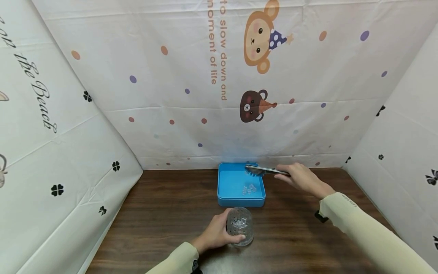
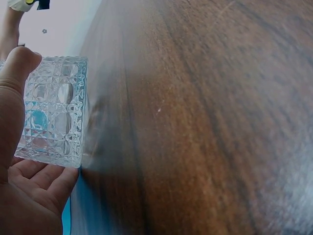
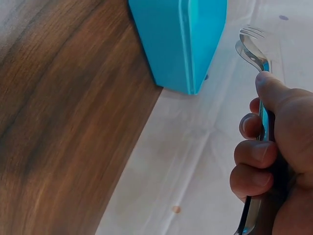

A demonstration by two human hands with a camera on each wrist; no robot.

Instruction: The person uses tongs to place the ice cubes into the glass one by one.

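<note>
My left hand (image 1: pixel 217 232) grips a clear, patterned glass (image 1: pixel 240 228) standing on the table, with the thumb on its near side. Small clear pieces show inside the glass from above. In the left wrist view the glass (image 2: pixel 54 112) has a raised square pattern, and my left hand (image 2: pixel 29 191) curves round it. My right hand (image 1: pixel 301 179) holds metal tongs (image 1: pixel 270 170) above the blue box (image 1: pixel 227 182). Their tips, a fork and a spoon shape, show in the right wrist view beyond my right hand (image 3: pixel 288 142). Several clear cubes (image 1: pixel 249 189) lie in the box; whether the tongs pinch one I cannot tell.
The dark wooden table (image 1: pixel 171 217) runs back to a white printed cloth (image 1: pixel 191 129) hung behind it. More cloth walls (image 1: pixel 68 167) stand at the left and right. The blue box sits near the back edge, just beyond the glass.
</note>
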